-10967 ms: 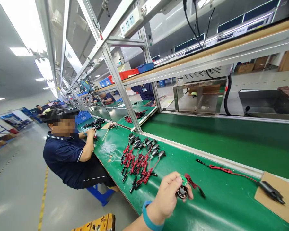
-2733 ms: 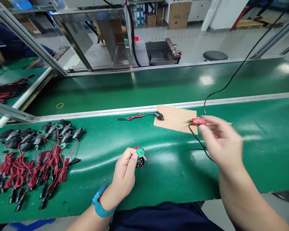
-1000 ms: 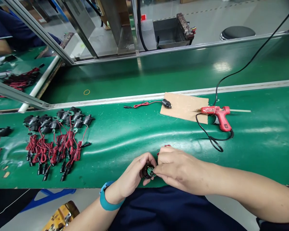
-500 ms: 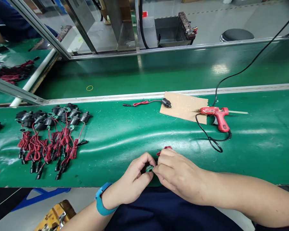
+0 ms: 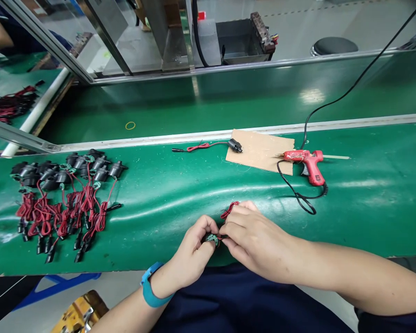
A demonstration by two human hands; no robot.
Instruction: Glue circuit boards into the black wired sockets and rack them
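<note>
Near the front edge of the bench, my left hand point(image 5: 189, 256) is closed around a small black pump, its body mostly hidden by my fingers. The pump's round green circuit board point(image 5: 212, 238) faces my right hand. With fingertips pressed together, my right hand point(image 5: 260, 245) pinches the red wire point(image 5: 219, 237) close to that board. A folded bundle of red cable point(image 5: 229, 210) sticks out beyond my right fingers. Farther off, a similar pump point(image 5: 235, 145) with its cable rests partly on a piece of cardboard point(image 5: 260, 152).
A red hot glue gun point(image 5: 310, 162) lies at the cardboard's right edge, its black cord point(image 5: 353, 85) running up to the right. Several pumps point(image 5: 67, 171) with bundled red cables are heaped on the left. A yellow rubber band point(image 5: 130, 125) lies beyond the white rail point(image 5: 152, 140).
My right fingers have drawn slightly away from the circuit board, so a short length of red wire shows between the hands. The whole view has shifted a little.
</note>
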